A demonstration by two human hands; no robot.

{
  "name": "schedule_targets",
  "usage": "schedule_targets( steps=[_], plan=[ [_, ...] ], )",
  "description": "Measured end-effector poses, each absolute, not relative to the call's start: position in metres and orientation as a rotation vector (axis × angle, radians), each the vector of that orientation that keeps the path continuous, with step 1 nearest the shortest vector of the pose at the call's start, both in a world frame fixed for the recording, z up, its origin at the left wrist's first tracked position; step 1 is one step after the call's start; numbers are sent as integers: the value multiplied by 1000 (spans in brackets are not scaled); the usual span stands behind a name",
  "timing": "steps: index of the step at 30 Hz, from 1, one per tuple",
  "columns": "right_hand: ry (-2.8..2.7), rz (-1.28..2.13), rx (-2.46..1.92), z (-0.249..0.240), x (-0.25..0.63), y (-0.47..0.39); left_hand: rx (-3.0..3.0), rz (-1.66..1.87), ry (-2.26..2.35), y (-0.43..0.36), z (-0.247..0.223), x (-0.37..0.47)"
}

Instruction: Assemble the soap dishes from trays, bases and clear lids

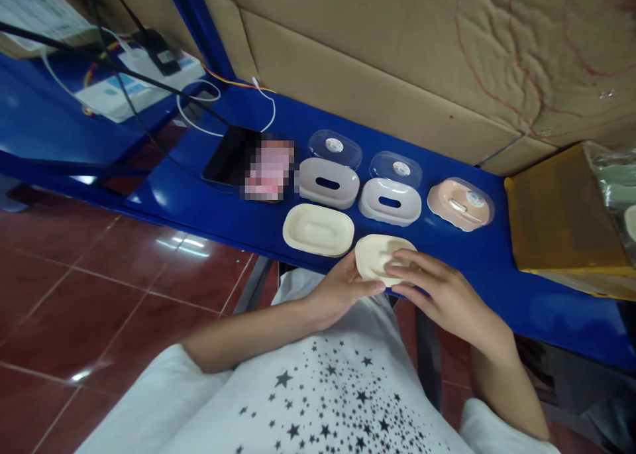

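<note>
Here's the long blue flat-topped table (pixel 497 282), near edge right beneath the action, room rightward before the tan cardboard box (pixel 551 215) | left hand (pixel 342 288) pinches the rim, right hand (pixel 432 285) spreads fingers over (gripping? can't tell) | cream oval plastic-looking dish (pixel 368 252), at that edge, seems light, stiff, slippery; rim's the hold!

A blue workbench (pixel 173 185) against brown cardboard (pixel 348 56), over red floor tiles (pixel 124 321).
The cardboard walls in the back of the bench, creased and marked with curving red lines (pixel 514 50) over to the right. A blue post (pixel 199 30) leans up on the left, near another blue surface (pixel 40 122). Down by my feet, pale grout lines and white glints of light (pixel 183 245) cross the glossy tiles.
</note>
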State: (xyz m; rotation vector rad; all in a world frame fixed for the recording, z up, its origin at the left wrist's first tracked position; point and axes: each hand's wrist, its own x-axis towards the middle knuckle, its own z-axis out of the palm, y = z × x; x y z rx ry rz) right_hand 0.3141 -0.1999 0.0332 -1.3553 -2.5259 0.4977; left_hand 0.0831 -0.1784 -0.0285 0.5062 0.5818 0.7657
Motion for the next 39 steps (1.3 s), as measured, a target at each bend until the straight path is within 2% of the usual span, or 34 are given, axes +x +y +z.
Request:
schedule_targets(
  steps=[4, 11, 14, 18, 22, 24, 27, 30, 36, 39],
  plan=[
    [-2433, 499, -1302, 17, 313, -192, 457, 674, 566, -187, -19, 79],
    [-2470, 425, -1354, 10, 309, -179, 420, 182, 431, -204, -26, 76],
    [-2456, 322, -1350, 22, 331, -172, 491, 221, 424, -201, -28, 77],
    [-2311, -6, -1633, 38, 394, -135, 541, 339, 484, -188, -21, 71],
    [-2259, 172, -2076, 34, 448, -80, 579, 449, 529, -178, -16, 65],
    [-2235, 333, -2157, 30, 460, -61, 617, 497, 564, -176, -14, 62],
    [-2154, 492, -2037, 34, 463, -58, 699, 572, 575, -176, -12, 60],
    [-2073, 493, -1894, 52, 444, -85, 736, 630, 496, -178, -15, 61],
    [-2598, 727, -1231, 77, 342, -160, 744, 747, 404, -186, -23, 71],
    [-2704, 765, -1073, 79, 316, -171, 812, 844, 454, -187, -25, 71]
  ],
)
